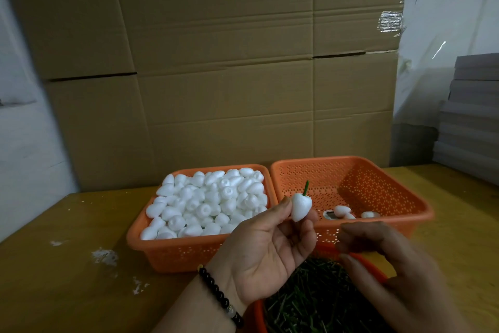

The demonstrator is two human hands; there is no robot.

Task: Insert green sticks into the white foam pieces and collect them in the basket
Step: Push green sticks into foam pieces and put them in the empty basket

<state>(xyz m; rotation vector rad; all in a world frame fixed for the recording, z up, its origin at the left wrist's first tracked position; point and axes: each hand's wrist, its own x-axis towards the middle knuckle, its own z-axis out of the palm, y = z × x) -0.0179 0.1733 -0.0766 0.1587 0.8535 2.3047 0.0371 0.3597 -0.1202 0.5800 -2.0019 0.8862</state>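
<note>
Fingers (286, 207) of my left hand (266, 246) pinch a foam piece (301, 206) over the collecting basket (399, 213), its green stick (386, 189) already seated and pointing up, ready, I judge, to drop in. Right hand (383, 259) hangs loosely curled, holding nothing, above the stick tub (316, 300) (blurred). Supply basket (167, 251) sits beside on the worktop (67, 265).

White foam pc (301, 207), green stick (305, 188) upright.

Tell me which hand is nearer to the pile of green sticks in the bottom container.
Right. The right hand hovers directly above the green sticks, fingers loosely curled and blurred. The left hand is up and to the left, holding a foam piece with a stick in it.
</note>
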